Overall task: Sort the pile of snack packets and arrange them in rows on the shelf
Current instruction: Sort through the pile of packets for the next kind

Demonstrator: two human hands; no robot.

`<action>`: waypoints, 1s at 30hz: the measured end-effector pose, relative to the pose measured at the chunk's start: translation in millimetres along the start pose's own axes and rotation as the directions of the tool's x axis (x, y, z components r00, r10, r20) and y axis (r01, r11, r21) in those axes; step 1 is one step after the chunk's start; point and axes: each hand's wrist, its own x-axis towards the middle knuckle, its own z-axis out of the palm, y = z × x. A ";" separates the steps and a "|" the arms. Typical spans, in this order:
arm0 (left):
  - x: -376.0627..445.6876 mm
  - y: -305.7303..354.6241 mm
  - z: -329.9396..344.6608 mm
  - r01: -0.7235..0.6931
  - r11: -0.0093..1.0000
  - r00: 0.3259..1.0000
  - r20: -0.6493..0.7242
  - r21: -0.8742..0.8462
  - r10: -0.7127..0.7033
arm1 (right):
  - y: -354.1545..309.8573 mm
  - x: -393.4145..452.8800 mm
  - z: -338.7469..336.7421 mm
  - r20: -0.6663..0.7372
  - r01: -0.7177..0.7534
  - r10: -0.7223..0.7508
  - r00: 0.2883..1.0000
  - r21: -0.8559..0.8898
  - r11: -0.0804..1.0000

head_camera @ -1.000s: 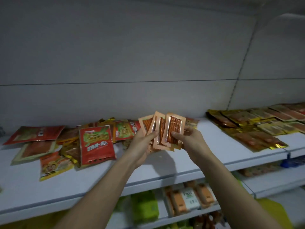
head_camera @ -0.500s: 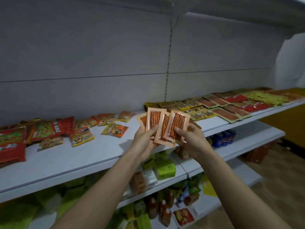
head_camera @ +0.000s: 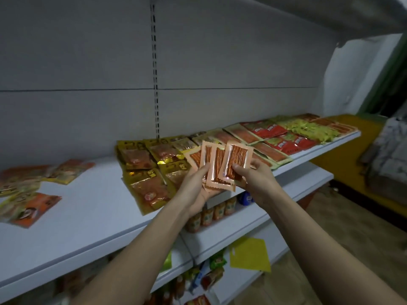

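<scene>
A long white shelf (head_camera: 92, 219) runs from 8 o'clock up to 2 o'clock, carrying snack packets in groups: blurred orange and yellow packets (head_camera: 28, 192) lie loose at 9 o'clock, gold packets (head_camera: 149, 170) sit in overlapping rows just left of centre, and red packets (head_camera: 284, 137) and yellow-green packets (head_camera: 308, 128) lie in rows toward 2 o'clock. Both forearms rise from 6 o'clock and 5 o'clock and meet at the centre, above the shelf's front edge. The left hand (head_camera: 195, 190) is turned palm up, its fingers curled beneath a fan of peach-edged stick packets (head_camera: 217, 166), with the thumb pressed on the front of the fan. The right hand (head_camera: 256, 178) comes in from the 3 o'clock side; its thumb lies on the face of the front packet (head_camera: 235, 162) and its fingers are tucked behind, pinching that packet at its lower right. The fan is held upright, tilted slightly right, just in front of the gold rows. Lower shelves (head_camera: 242, 230) at 6 o'clock hold small bottles and more packets, too blurred to identify.
</scene>
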 end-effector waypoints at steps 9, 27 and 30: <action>139.2 -38.0 88.8 -0.065 0.994 0.998 0.018 0.084 0.063 | -18.7 120.1 -92.8 -0.037 0.050 -0.052 0.998 -0.075 0.996; 313.8 -203.6 362.3 -0.175 0.974 0.983 -0.034 0.142 0.181 | -53.3 285.2 -403.7 0.044 0.102 -0.099 0.994 -0.073 0.992; 341.4 -227.4 406.0 -0.182 0.975 0.979 -0.072 0.128 0.192 | -61.0 309.8 -452.5 0.048 0.097 -0.093 0.994 -0.077 0.992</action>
